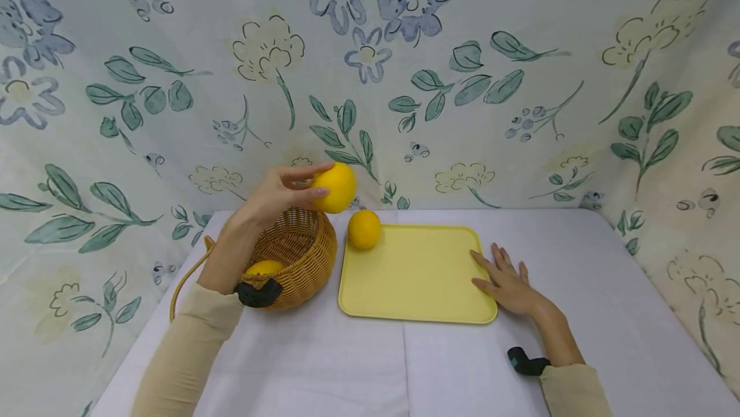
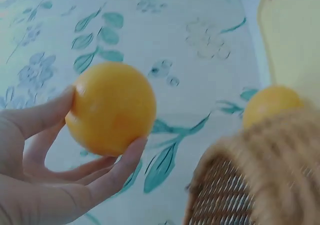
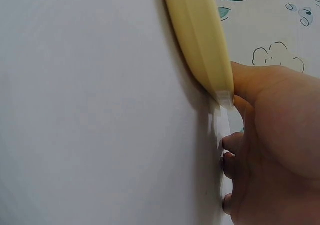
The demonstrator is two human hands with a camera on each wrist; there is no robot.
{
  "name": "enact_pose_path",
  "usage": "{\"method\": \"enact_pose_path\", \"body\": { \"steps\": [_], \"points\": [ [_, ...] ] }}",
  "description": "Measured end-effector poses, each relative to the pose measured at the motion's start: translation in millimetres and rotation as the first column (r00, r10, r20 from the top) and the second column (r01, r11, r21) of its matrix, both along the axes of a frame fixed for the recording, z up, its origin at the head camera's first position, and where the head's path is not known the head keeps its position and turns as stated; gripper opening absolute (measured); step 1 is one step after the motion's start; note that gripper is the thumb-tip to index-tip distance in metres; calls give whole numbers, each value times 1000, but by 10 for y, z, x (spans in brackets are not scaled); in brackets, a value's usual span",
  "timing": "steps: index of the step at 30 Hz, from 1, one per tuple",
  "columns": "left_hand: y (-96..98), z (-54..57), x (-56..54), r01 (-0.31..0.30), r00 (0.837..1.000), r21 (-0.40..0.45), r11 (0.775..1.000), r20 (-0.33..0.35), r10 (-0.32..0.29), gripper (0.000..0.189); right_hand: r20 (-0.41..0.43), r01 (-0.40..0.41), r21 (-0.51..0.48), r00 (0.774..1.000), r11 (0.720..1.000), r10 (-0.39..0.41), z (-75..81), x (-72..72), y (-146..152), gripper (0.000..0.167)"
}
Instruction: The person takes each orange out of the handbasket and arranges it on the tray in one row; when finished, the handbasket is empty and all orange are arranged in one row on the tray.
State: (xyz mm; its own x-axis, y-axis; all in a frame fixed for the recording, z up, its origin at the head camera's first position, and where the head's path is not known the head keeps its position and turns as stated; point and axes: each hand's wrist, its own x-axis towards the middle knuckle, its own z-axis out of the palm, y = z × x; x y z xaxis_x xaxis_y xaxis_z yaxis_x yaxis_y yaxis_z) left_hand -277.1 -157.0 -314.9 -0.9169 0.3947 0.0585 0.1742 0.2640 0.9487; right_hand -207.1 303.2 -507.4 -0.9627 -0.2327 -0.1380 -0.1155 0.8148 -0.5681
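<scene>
My left hand [image 1: 277, 195] holds an orange [image 1: 337, 187] between thumb and fingers, raised above the far rim of a wicker basket [image 1: 312, 269]. The left wrist view shows the same orange [image 2: 112, 109] gripped at its side and underside. A second orange [image 1: 364, 230] sits in the far left corner of a yellow tray [image 1: 416, 275]. Inside the basket lies another orange [image 1: 264, 267], partly hidden by my left forearm. My right hand [image 1: 514, 282] rests at the tray's right edge, fingers spread, with thumb and forefinger over the rim [image 3: 205, 45].
The basket stands left of the tray, its looped handle [image 1: 187, 279] hanging out to the left. A white cloth [image 1: 324, 365] covers the table. Behind the table's far edge hangs a floral curtain [image 1: 370, 128], which also runs along both sides.
</scene>
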Motion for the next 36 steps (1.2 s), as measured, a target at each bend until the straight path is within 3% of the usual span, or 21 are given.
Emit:
{"method": "enact_pose_path", "body": {
  "steps": [6, 13, 18, 22, 29, 36],
  "points": [
    [433, -209, 49, -90, 996, 75, 993, 4, 90, 50, -8, 1, 0, 1000, 1000, -1, 9, 2, -8, 72],
    [959, -660, 35, -234, 972, 93, 968, 26, 233, 47, -12, -6, -4, 1000, 1000, 6, 26, 3, -9, 71],
    [1281, -975, 9, -311, 949, 45, 949, -30, 313, 46, -4, -6, -13, 1000, 1000, 6, 8, -7, -3, 72],
    [1491, -1173, 9, -326, 940, 21, 945, -101, 326, 45, -16, -2, -30, 1000, 1000, 1, 20, 11, -8, 71],
    [1772, -1409, 61, -380, 911, -53, 924, -193, 364, 44, -22, 0, -28, 1000, 1000, -1, -12, 4, 14, 71],
    [1927, -1575, 69, -441, 885, -113, 891, -223, 409, 43, -5, -3, -24, 1000, 1000, 3, -10, -5, 5, 73]
  ]
}}
